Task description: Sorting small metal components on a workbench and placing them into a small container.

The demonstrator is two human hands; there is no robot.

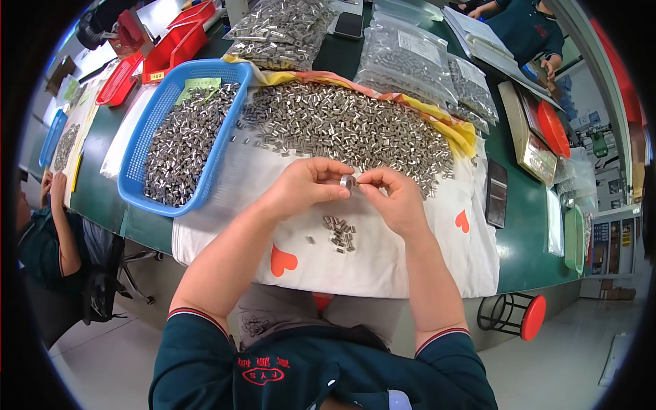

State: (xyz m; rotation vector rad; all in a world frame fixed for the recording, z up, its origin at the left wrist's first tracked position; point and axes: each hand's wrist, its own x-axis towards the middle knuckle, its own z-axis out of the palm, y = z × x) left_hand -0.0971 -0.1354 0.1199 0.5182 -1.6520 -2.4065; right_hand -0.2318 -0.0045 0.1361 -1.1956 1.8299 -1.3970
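Surface (526, 263): dark green, carrying the cloth, bags and basket.
Cloth (212, 242): white with red hearts, spread before the person.
Heap of metal cylinders (348, 116): on the cloth's far part, beyond both hands.
Blue basket (128, 164): perforated, left of the heap, holding many similar cylinders.
Left hand (301, 186): gripping the round metal piece between thumb and fingers.
Right hand (398, 203): thumb and fingertips closed together at the piece's right side; anything pinched there is hidden.
Small cluster of cylinders (340, 234): on the cloth, nearer the person.
Round metal piece (346, 182): silver, raised above the cloth, between the hands.
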